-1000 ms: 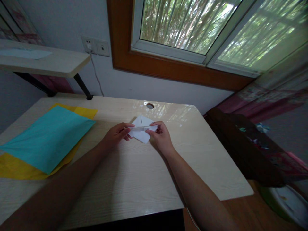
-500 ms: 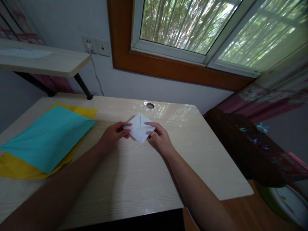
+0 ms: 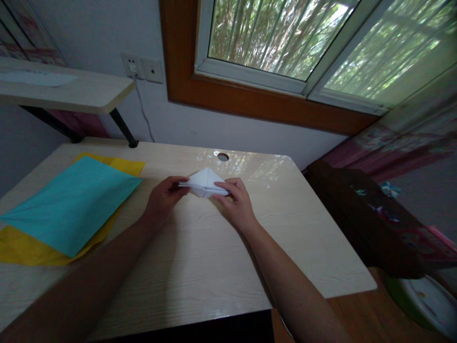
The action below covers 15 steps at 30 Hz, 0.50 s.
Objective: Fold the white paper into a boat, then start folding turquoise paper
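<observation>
1. Folded white paper (image 3: 205, 183): a small, creased piece held just above the tabletop (image 3: 200, 257) near its middle, slightly toward the far edge. Its long axis runs left to right, from one hand to the other. The upper flap rises to a peak that points away from the person, toward the window (image 3: 285, 38); a crease line runs along the lower front edge.
2. Left hand (image 3: 162, 197): closed on the left tip of the paper, thumb and fingertips pinching the corner; the forearm reaches in from the lower left.
3. Right hand (image 3: 235, 202): grasping the right end of the paper, fingers curled over its top edge and thumb beneath; the forearm enters from the lower right.
4. Teal sheet (image 3: 71, 202): lies flat on the left part of the tabletop, well apart from the hands, one corner pointing toward the folded paper.
5. Yellow sheet (image 3: 24, 247): lies under the teal sheet, showing along its far and near edges.
6. Cable hole (image 3: 223, 156): a round opening in the tabletop just beyond the paper.
7. Wall socket (image 3: 142, 68): on the wall behind, with a cord hanging down from it.
8. Side shelf (image 3: 71, 93): a pale board at upper left, above the tabletop's level.
</observation>
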Each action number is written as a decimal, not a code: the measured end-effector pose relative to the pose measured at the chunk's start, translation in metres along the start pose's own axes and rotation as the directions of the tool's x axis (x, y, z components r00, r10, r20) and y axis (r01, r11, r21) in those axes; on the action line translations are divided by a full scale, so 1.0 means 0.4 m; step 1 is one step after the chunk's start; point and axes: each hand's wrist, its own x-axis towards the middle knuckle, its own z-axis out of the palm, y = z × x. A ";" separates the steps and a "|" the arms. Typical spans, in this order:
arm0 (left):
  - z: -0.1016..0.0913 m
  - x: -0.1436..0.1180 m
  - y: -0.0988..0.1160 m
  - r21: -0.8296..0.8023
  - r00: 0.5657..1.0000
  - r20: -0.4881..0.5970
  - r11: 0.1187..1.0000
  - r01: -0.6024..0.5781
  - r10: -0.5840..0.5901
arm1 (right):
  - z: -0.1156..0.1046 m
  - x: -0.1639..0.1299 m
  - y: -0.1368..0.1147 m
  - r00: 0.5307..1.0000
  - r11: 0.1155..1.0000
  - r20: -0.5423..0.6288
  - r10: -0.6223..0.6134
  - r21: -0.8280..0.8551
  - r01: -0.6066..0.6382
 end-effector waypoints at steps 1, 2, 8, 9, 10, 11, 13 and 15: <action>0.000 -0.001 -0.001 0.018 1.000 0.006 1.000 -0.018 0.018 | -0.002 0.001 -0.003 0.999 1.000 -0.023 -0.022 -0.018 0.022; -0.001 -0.001 -0.001 0.039 0.999 0.014 0.998 -0.041 0.040 | -0.003 0.002 -0.005 0.999 0.999 -0.038 -0.038 -0.029 0.036; -0.010 0.012 0.008 0.224 0.944 0.023 0.919 -0.325 0.328 | -0.006 0.003 -0.011 0.989 0.991 0.098 -0.115 -0.056 0.120; -0.011 0.014 0.011 0.229 0.929 0.022 0.903 -0.363 0.368 | -0.006 0.003 -0.012 0.984 0.990 0.135 -0.119 -0.059 0.128; -0.012 0.015 0.014 0.221 0.920 0.025 0.896 -0.386 0.390 | -0.005 0.002 -0.013 0.979 0.989 0.167 -0.119 -0.069 0.131; -0.012 0.015 0.017 0.202 0.920 0.034 0.898 -0.390 0.392 | -0.004 0.002 -0.014 0.975 0.987 0.190 -0.117 -0.086 0.136; -0.011 0.010 0.027 0.150 0.939 0.065 0.927 -0.344 0.338 | -0.003 0.001 -0.014 0.963 0.978 0.242 -0.120 -0.136 0.156; -0.009 0.001 0.038 0.096 0.966 0.113 0.965 -0.243 0.231 | -0.003 0.001 -0.014 0.942 0.967 0.308 -0.132 -0.169 0.191</action>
